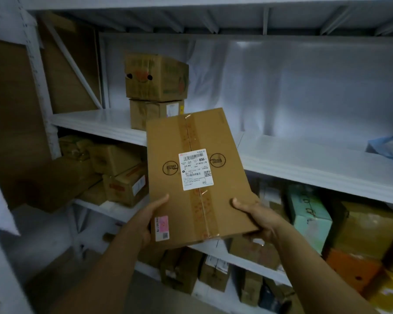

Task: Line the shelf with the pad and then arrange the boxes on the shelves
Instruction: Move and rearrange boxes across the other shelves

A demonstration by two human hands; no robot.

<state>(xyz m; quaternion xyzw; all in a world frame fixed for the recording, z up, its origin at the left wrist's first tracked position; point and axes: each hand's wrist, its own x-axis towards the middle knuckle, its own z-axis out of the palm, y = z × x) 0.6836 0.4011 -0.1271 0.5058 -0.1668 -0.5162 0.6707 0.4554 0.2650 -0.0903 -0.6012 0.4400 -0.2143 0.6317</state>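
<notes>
A flat brown cardboard box (216,141) with a white shipping label and tape down its middle is held up in front of the shelf. My left hand (149,219) grips its near left edge, thumb on top. My right hand (256,217) grips the near right edge the same way. The white shelf (315,164) behind it is covered by a white pad (89,120). Two brown boxes are stacked on the shelf's left part: a printed one (157,77) on top of a plainer one (145,114).
A blue plastic bag (388,147) lies at the shelf's right end. The lower shelves hold several boxes, brown ones (123,175) on the left, a teal one (309,214) and an orange one (354,268) on the right. White uprights (40,71) frame the left side.
</notes>
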